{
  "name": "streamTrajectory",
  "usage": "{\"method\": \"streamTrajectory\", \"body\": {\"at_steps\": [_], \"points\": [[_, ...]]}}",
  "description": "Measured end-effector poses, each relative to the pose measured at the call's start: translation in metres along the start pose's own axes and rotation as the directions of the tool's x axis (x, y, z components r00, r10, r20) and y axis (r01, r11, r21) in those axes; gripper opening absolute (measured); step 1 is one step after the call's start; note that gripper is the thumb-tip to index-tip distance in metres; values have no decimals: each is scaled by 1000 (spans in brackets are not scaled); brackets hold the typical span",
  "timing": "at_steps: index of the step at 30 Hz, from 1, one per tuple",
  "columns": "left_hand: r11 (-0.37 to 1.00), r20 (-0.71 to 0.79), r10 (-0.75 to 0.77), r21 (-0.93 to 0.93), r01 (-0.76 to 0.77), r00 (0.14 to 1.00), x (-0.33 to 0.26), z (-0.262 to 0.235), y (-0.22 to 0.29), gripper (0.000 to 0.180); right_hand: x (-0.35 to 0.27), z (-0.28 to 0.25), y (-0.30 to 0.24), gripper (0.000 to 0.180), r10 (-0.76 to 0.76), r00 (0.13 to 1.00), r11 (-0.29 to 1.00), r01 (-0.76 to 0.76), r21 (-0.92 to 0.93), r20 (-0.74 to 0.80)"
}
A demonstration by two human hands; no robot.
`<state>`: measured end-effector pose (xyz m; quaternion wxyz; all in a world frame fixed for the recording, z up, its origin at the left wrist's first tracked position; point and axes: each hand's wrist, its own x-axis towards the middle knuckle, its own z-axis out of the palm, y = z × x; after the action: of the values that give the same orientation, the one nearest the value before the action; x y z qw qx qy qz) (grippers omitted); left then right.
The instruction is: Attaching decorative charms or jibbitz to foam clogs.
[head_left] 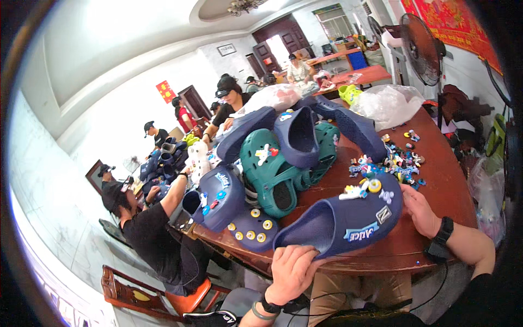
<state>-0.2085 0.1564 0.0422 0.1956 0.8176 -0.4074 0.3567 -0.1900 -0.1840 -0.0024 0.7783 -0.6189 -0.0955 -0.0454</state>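
A navy foam clog is held up at the table's near edge, its opening toward the left. My left hand is closed over the rim at its heel end. At the toe end my right hand grips it, most of the fingers hidden behind the shoe. On the clog's upper sit several charms: yellow-and-white rounds, a white figure, a letter tile and a blue banner. Close by, green clogs, a charm-covered navy clog and another with round yellow charms stand in a heap.
Loose charms lie scattered on the red-brown table. More navy clogs and plastic bags are piled behind. A co-worker in black sits at the left beside a wooden chair. A fan stands at the back right.
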Motion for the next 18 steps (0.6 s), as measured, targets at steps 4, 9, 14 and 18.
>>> {"method": "streamTrajectory", "body": {"at_steps": [4,9,14,18], "points": [[993,-100,3,119,9,995,35,-32,-17,33,1,-1,-1,44,27,997,995,-19,-101,74],[923,-286,-62,348,163,956,108,-70,-72,30,-1,2,-5,37,87,987,983,-63,-173,133],[728,-291,-132,621,292,948,205,-68,-145,31,0,6,-5,34,88,983,978,-53,-202,164],[604,-249,-250,715,352,936,248,-27,-192,29,2,2,4,35,36,977,946,34,-321,208]]}}
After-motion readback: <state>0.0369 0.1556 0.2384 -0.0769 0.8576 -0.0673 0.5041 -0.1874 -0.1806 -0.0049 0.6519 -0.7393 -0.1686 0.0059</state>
